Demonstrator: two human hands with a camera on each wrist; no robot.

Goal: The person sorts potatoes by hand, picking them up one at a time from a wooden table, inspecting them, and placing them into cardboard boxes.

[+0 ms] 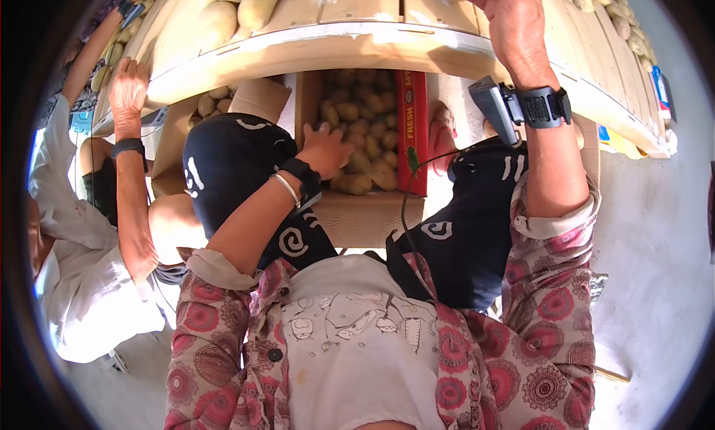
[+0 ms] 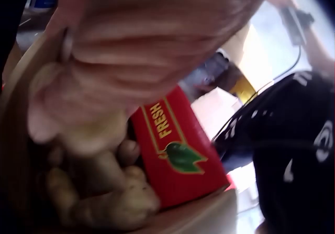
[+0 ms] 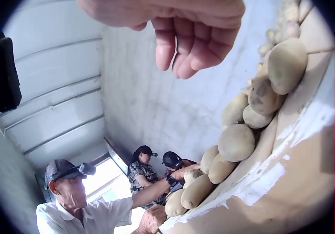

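My left hand (image 1: 325, 150) reaches down into a cardboard box (image 1: 387, 203) of potatoes (image 1: 358, 141) between my knees. In the left wrist view, its thumb and fingers grip a yellowish potato (image 2: 97, 134), partly hidden under the blurred hand. My right hand (image 1: 514, 24) is raised over the wooden tabletop (image 1: 357, 16), near the top edge of the head view. In the right wrist view, its fingers (image 3: 201, 45) hang loosely curled with nothing in them. A row of potatoes (image 3: 236, 142) lies along the table edge below that hand.
The box has a red printed side (image 1: 412, 132). More potatoes (image 1: 257, 5) lie on the table at the back left. A person in a white shirt (image 1: 89, 281) sits at my left, one hand on the table edge. A cable (image 1: 404, 214) hangs across my lap.
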